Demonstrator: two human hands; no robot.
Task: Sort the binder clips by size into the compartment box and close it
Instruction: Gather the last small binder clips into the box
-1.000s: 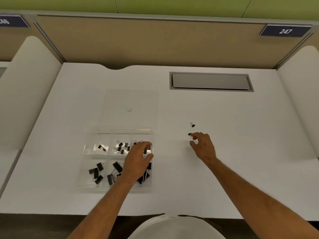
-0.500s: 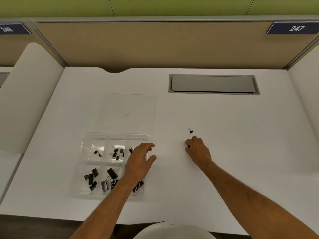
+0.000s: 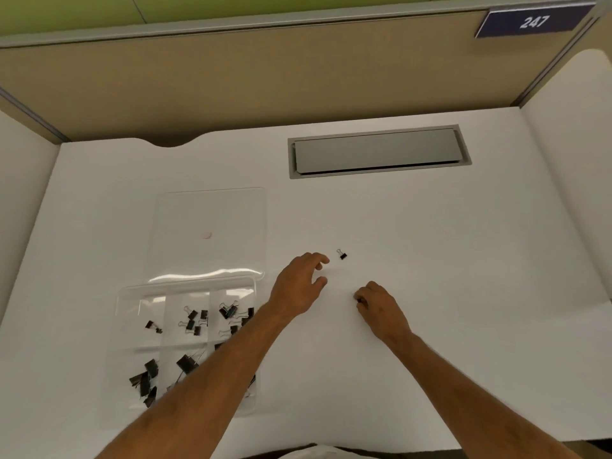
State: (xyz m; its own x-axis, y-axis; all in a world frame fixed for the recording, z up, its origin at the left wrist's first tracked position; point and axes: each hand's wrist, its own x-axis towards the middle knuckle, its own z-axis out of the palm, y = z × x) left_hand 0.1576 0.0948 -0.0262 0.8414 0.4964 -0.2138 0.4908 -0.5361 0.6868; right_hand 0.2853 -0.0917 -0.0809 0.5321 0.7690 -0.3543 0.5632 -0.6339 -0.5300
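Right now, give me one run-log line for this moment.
left hand: open, reaching toward loose binder clip on desk | right hand: fingers curled, contents hidden | compartment box: lid open

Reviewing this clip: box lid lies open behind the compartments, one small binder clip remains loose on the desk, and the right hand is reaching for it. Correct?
Not quite: in the head view the left hand, fingers spread, reaches toward the loose binder clip. The right hand sits curled on the desk. The open lid is right.
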